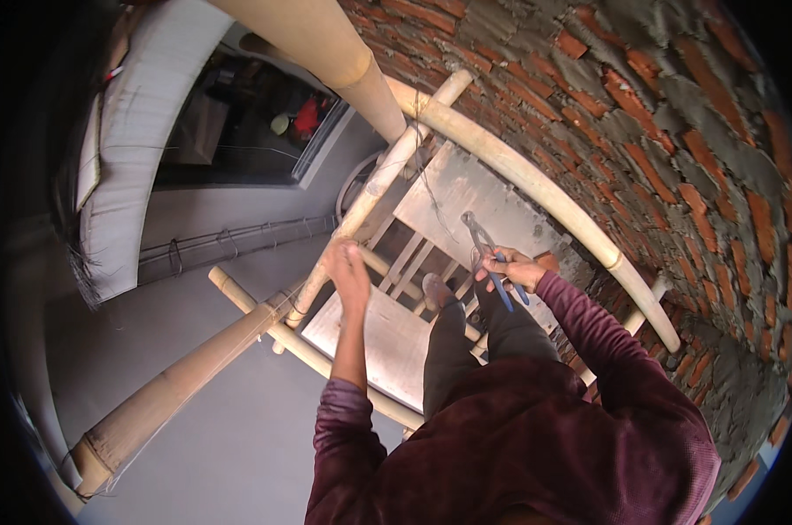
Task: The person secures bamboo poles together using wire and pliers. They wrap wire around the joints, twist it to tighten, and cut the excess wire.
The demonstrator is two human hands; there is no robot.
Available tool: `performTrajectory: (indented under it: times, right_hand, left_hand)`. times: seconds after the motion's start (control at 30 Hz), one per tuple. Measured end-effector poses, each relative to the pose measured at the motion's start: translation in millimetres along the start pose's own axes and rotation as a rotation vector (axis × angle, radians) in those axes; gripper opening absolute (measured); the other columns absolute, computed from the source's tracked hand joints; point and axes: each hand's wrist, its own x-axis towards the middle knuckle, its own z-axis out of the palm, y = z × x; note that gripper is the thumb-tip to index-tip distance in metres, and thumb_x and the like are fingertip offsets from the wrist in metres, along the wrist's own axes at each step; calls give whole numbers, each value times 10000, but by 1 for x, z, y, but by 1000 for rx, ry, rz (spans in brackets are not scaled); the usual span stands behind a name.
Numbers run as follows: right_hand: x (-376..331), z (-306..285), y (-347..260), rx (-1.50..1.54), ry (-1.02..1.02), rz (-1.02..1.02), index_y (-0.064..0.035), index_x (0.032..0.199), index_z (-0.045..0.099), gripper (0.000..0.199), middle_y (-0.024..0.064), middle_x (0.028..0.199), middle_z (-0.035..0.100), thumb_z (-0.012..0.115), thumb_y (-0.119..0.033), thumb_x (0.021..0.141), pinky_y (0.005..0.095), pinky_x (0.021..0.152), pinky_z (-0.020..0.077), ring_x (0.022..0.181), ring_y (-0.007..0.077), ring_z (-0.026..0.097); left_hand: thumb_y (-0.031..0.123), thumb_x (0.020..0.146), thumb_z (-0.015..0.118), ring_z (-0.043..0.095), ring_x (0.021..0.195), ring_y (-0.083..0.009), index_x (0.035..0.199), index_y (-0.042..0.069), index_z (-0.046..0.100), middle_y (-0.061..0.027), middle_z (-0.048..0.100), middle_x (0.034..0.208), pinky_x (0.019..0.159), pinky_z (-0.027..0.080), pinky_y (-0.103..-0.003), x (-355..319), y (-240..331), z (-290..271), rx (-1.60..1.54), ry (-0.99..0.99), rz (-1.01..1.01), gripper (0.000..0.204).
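My right hand (520, 269) is closed around a pair of long-handled pincers (476, 231). Their metal jaws point away from me, and the blue handles hang below my fingers. With my left hand (349, 269) I hold a bamboo pole (370, 194) that slopes up to a crossing of poles; part of the fingers is hidden. A thin dark wire (430, 185) hangs from that crossing, its free end above a board. A thick upright bamboo (350, 68) meets the crossing from above.
A long bamboo rail (545, 188) runs beside the rough brick wall (667, 149) on the right. Boards (380, 339) with gaps between them lie under my feet. Another thick bamboo (164, 398) is tied at the left. Beyond stand a grey wall and a window opening (238, 122).
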Motion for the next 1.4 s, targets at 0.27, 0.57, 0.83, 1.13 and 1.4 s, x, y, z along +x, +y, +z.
performTrajectory:
  times: [0.27,0.57,0.83,1.13,1.4]
  right_hand:
    - [61,-40,42,-7,127,-3,-176,1444,330,708,87,1040,594,480,53,791,332,651,544,857,194,613]
    - [176,-64,-5,-812,329,-632,36,1435,294,756,295,1281,495,481,33,703,395,1041,378,1202,423,478]
    - [211,-62,-20,-778,175,-695,40,1396,360,698,253,1449,370,472,67,707,368,1142,266,1373,365,322]
    - [229,-73,-5,-787,237,-710,5,1300,470,608,139,1143,527,491,42,693,325,841,447,933,228,530]
    - [262,-82,1,-703,84,-662,-103,1466,352,799,56,1198,529,428,78,691,279,770,496,889,132,542]
  left_hand:
    - [314,982,415,450,1131,-348,1095,-2,592,-176,559,1179,987,322,-451,38,-69,43,421,211,-107,379]
    - [387,962,284,384,1229,-349,1145,-19,560,-193,499,1273,1032,280,-485,51,-113,86,570,529,-80,524]
    - [640,943,53,501,1174,-353,1225,20,486,-169,566,1206,1091,168,-583,52,-130,104,498,820,-6,807]
    - [795,809,-31,532,650,-141,1209,31,499,24,556,615,1128,-4,-547,44,-130,109,313,796,-89,1012]
    - [773,818,-81,514,748,-230,1190,4,510,17,544,572,1047,294,-453,41,-132,114,489,913,4,1039]
